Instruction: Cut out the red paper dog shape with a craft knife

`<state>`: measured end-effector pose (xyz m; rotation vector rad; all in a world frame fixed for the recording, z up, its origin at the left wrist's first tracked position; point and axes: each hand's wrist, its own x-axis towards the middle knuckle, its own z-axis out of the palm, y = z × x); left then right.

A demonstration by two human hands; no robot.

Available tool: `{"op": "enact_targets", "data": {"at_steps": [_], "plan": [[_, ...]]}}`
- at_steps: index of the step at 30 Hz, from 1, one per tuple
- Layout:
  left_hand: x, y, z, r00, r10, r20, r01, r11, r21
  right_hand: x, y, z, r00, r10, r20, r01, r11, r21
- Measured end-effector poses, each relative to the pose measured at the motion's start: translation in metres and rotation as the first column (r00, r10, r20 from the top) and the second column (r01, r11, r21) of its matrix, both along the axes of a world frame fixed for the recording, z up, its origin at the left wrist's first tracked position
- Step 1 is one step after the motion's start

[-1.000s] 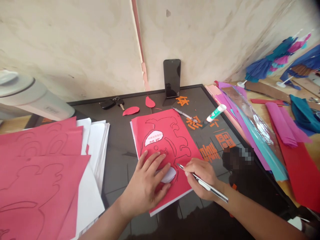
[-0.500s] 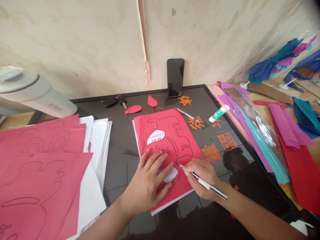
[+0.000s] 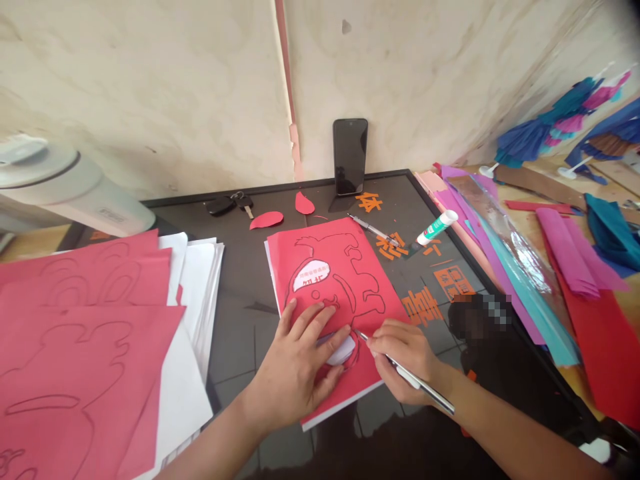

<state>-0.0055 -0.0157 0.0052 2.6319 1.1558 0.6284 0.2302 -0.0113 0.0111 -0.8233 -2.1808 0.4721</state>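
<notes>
**Craft knife (image 3: 417,379) at traced red paper (image 3: 333,267)**

Hands just apart: left hand (image 3: 295,373) spread flat, pressing the sheet; right hand (image 3: 407,360) gripping the knife, tip on the outline. Sheet lies on dark glossy tabletop (image 3: 240,333). Beyond: orange paper characters (image 3: 420,307), second knife (image 3: 373,230), glue tube (image 3: 437,227), upright phone (image 3: 350,157).

Orange paper 体 (image 3: 369,202), apparently 喜 (image 3: 423,307) too
</notes>
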Motion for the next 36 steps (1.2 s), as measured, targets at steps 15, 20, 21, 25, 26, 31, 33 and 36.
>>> {"op": "enact_targets", "data": {"at_steps": [15,20,21,25,26,31,33,36], "plan": [[-0.0010,0.0008,0.0009,1.000,-0.008,0.017,0.007,1.000,0.006,0.0008,0.0003,-0.0001,0.996,-0.017,-0.083,0.017,1.000,-0.005],[-0.0012,0.0008,0.0002,1.000,-0.013,0.027,0.013,1.000,0.014,0.0003,0.0012,-0.0013,0.999,-0.022,-0.037,0.021,0.999,-0.024],[-0.0012,0.0008,-0.0002,0.999,-0.014,0.030,0.014,1.000,0.013,0.0003,0.0011,-0.0012,0.999,-0.019,-0.031,0.018,0.999,-0.027],[-0.0012,0.0006,-0.0020,0.999,-0.012,0.035,0.012,1.000,0.000,-0.0003,0.0008,0.0008,1.000,-0.013,-0.010,0.013,0.999,-0.029],[-0.0012,0.0005,-0.0023,0.999,-0.010,0.033,0.011,1.000,-0.004,-0.0007,0.0009,0.0012,1.000,-0.015,-0.007,0.015,1.000,-0.027],[-0.0007,0.0003,-0.0018,0.999,-0.013,0.032,0.013,1.000,0.001,-0.0017,0.0016,0.0005,1.000,-0.014,0.011,0.014,1.000,-0.002],[-0.0006,0.0005,-0.0013,0.999,-0.010,0.032,0.010,1.000,0.002,-0.0010,0.0011,-0.0008,1.000,-0.010,0.018,0.010,1.000,0.012],[-0.0008,0.0006,-0.0009,0.999,-0.006,0.032,0.006,1.000,-0.007,0.0004,-0.0005,-0.0018,0.999,-0.007,0.033,0.006,1.000,0.029]]}}
